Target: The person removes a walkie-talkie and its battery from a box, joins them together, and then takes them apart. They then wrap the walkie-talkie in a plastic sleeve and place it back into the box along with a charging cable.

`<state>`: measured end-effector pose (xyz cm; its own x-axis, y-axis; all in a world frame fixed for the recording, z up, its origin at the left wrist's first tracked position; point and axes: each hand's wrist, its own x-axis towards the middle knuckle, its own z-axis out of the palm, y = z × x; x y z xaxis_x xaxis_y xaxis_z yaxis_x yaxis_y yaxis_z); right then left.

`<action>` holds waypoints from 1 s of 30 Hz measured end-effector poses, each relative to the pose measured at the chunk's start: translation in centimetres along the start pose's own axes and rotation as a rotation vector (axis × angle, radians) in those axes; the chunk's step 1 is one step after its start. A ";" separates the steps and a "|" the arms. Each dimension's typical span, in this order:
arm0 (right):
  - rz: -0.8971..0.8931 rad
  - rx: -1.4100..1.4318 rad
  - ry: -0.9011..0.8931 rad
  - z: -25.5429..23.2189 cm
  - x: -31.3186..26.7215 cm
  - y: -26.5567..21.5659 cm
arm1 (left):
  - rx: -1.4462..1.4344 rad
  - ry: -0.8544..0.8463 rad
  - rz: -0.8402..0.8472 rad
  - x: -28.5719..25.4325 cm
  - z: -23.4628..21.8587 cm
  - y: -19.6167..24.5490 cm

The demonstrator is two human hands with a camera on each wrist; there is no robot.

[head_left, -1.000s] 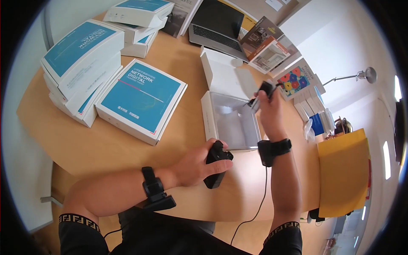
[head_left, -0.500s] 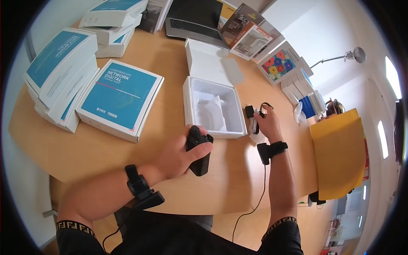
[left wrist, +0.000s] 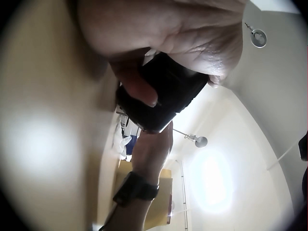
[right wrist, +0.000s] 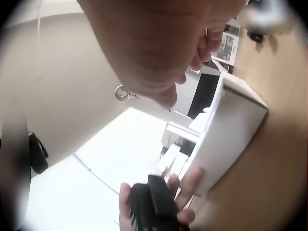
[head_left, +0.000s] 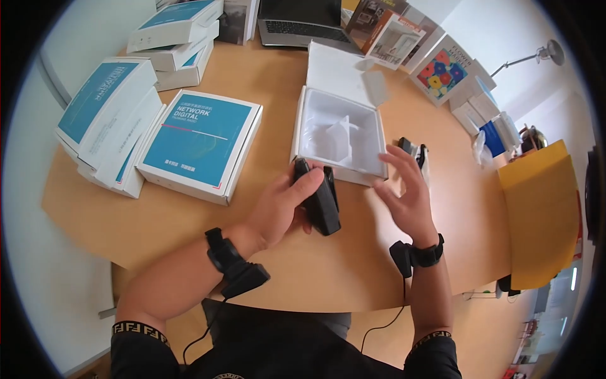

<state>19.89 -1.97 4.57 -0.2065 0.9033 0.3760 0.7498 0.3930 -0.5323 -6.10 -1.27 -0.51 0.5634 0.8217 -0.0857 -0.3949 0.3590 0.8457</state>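
Observation:
My left hand point(head_left: 274, 208) grips a black handheld device point(head_left: 320, 201) in front of the opened white box point(head_left: 344, 174); the left wrist view shows fingers wrapped round the device point(left wrist: 168, 86). Beside the box's right front corner, my right hand point(head_left: 410, 199) is raised with fingers spread and loosely bent, holding nothing. Inside the box is a white moulded insert point(head_left: 339, 140) with hollows, and its lid point(head_left: 341, 72) stands folded back. Just beyond the right hand, a black adapter point(head_left: 406, 146) and bagged small parts lie on the table, partly hidden by the fingers.
Blue-and-white boxes point(head_left: 196, 136) are stacked on the left. A laptop point(head_left: 306, 31) and upright books point(head_left: 440, 69) stand at the back. More boxes point(head_left: 473, 110) and a yellow folder point(head_left: 536, 218) are at the right.
My right hand has let go of the black adapter and cable right of the box and drawn back toward me. The left hand has kept hold of the device and turned it.

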 end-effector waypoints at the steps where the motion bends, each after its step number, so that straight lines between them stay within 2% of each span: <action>1: -0.044 -0.040 -0.055 0.8 -0.3 0.2 | -0.049 0.001 -0.006 0.0 0.0 0.3; 3: -0.133 -0.155 -0.022 2.7 -0.5 0.4 | -0.037 -0.018 -0.025 0.2 -0.2 0.6; 7: -0.147 -0.167 0.061 4.8 0.7 2.6 | -0.195 -0.028 -0.015 0.3 -0.4 0.6; 10: 0.020 -0.137 0.280 6.4 1.7 1.9 | -0.240 -0.010 -0.033 0.3 -0.4 0.8; 11: 0.031 -0.121 0.291 6.5 1.7 1.4 | -0.258 -0.010 -0.030 0.3 -0.4 1.0; 13: -0.078 -0.134 0.444 6.5 1.6 0.4 | -0.261 0.015 -0.024 0.3 -0.1 1.2; 15: -0.121 -0.067 0.446 6.0 0.3 -0.7 | -0.271 0.046 -0.018 0.4 0.0 1.0; 17: -0.182 0.099 0.257 5.5 -1.5 -2.1 | -0.390 0.043 0.017 0.6 -0.2 0.8; 18: -0.173 0.114 0.265 5.6 -2.1 -2.7 | -0.375 0.051 0.006 0.6 -0.6 0.7; 20: -0.191 0.271 0.054 6.2 -2.8 -3.8 | -0.343 0.049 0.037 1.0 -1.5 0.5; 23: -0.094 0.354 0.078 8.3 -3.0 -4.2 | -0.371 0.015 0.053 1.0 -1.7 0.1; 27: -0.106 0.375 0.079 9.0 -2.9 -4.0 | -0.289 0.075 0.074 0.9 -0.1 0.3; 30: -0.102 0.374 0.119 9.4 -3.1 -3.7 | -0.177 0.004 0.107 0.8 0.0 0.0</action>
<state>11.85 -4.57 -1.74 -0.1779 0.8387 0.5147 0.4440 0.5352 -0.7187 -5.64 -0.63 -0.53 0.5091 0.8607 -0.0027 -0.5736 0.3417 0.7445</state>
